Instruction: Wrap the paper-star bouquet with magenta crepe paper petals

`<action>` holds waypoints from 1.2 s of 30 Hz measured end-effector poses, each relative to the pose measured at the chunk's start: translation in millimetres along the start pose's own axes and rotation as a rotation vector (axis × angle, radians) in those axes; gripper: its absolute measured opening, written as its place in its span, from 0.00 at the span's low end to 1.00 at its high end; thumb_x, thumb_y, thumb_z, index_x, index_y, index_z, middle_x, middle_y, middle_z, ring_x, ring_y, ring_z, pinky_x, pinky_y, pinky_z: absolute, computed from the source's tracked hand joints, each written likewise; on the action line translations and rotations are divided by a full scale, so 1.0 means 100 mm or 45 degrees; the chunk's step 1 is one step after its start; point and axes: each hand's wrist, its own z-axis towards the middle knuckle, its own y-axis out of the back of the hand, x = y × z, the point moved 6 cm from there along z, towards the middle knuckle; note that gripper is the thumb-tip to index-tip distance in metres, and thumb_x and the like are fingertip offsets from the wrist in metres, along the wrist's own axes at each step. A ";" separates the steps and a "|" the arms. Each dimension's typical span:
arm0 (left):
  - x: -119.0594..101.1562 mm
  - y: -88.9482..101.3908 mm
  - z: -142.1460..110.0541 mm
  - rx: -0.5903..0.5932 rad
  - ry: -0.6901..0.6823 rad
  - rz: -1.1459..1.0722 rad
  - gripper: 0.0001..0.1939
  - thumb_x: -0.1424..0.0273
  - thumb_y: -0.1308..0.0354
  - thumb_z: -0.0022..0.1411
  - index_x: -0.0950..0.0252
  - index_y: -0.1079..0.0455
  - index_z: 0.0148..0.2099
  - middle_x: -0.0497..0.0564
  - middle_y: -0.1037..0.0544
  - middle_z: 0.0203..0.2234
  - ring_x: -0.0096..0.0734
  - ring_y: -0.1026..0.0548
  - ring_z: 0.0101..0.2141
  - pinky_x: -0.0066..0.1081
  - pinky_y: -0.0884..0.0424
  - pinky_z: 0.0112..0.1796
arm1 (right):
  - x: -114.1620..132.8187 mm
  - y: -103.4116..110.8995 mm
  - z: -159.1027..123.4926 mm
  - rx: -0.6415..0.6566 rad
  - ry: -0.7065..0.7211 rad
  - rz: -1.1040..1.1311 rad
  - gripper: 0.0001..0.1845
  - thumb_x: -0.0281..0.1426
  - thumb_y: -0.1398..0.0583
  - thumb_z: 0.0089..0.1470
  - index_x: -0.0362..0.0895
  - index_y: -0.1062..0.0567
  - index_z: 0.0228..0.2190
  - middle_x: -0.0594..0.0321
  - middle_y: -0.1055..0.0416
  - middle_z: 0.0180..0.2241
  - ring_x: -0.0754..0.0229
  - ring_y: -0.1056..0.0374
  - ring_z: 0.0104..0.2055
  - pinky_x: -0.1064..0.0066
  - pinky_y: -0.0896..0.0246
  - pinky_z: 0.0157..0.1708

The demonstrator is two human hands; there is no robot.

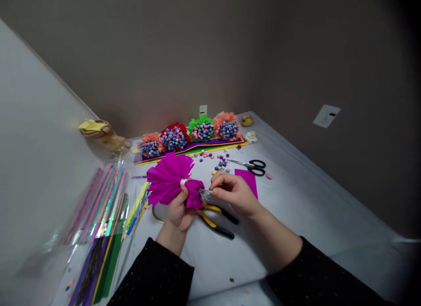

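My left hand [178,211] is closed around the stem part of a magenta crepe paper flower [169,178], whose fanned frill points up and left. A white band wraps its neck. My right hand [232,192] pinches a bundle of thin silver wires [204,194] that sticks out of the flower's wrapped end. Both hands hover just above the white table [296,218]. Yellow-handled pliers [215,218] lie on the table right under my hands.
Several finished paper flowers [189,135] with bead centres sit on coloured sheets at the back. Black scissors [253,166], a magenta paper piece [248,179] and scattered beads [220,162] lie behind my right hand. Packs of shiny strips [105,205] lie left.
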 end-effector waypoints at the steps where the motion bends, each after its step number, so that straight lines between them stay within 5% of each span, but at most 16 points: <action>1: 0.00 0.00 0.00 0.006 0.000 -0.002 0.02 0.74 0.37 0.56 0.65 0.27 0.34 0.46 0.20 0.27 0.24 0.21 0.30 0.21 0.26 0.37 | 0.00 0.00 0.00 -0.002 -0.004 -0.008 0.09 0.38 0.35 0.47 0.45 0.23 0.26 0.62 0.31 0.28 0.60 0.35 0.33 0.68 0.40 0.33; 11: 0.00 -0.03 -0.02 -0.040 0.022 0.014 0.03 0.75 0.41 0.59 0.67 0.28 0.33 0.49 0.20 0.27 0.25 0.22 0.30 0.21 0.26 0.35 | 0.00 0.02 0.01 -0.082 0.008 -0.082 0.08 0.30 0.36 0.47 0.44 0.28 0.20 0.66 0.34 0.24 0.63 0.38 0.28 0.70 0.44 0.31; 25: -0.04 -0.01 -0.05 0.016 -0.303 0.007 0.17 0.72 0.29 0.45 0.64 0.26 0.39 0.48 0.20 0.32 0.29 0.22 0.35 0.27 0.27 0.42 | 0.20 0.05 -0.10 -0.464 0.182 -0.594 0.09 0.27 0.41 0.47 0.45 0.34 0.19 0.67 0.38 0.22 0.64 0.42 0.25 0.70 0.47 0.26; 34: -0.07 -0.03 -0.03 -0.202 -0.158 -0.046 0.02 0.78 0.40 0.58 0.68 0.29 0.34 0.47 0.21 0.24 0.21 0.23 0.25 0.19 0.25 0.32 | 0.32 -0.02 -0.09 -0.218 0.408 -0.710 0.06 0.28 0.41 0.52 0.46 0.25 0.26 0.62 0.31 0.27 0.61 0.35 0.29 0.69 0.41 0.28; 36: -0.06 -0.04 -0.04 -0.249 -0.121 -0.059 0.05 0.80 0.45 0.61 0.69 0.29 0.33 0.47 0.21 0.24 0.20 0.23 0.24 0.18 0.25 0.30 | 0.33 -0.02 -0.09 -0.205 0.450 -0.743 0.05 0.28 0.41 0.52 0.45 0.25 0.26 0.61 0.31 0.27 0.61 0.35 0.30 0.68 0.40 0.29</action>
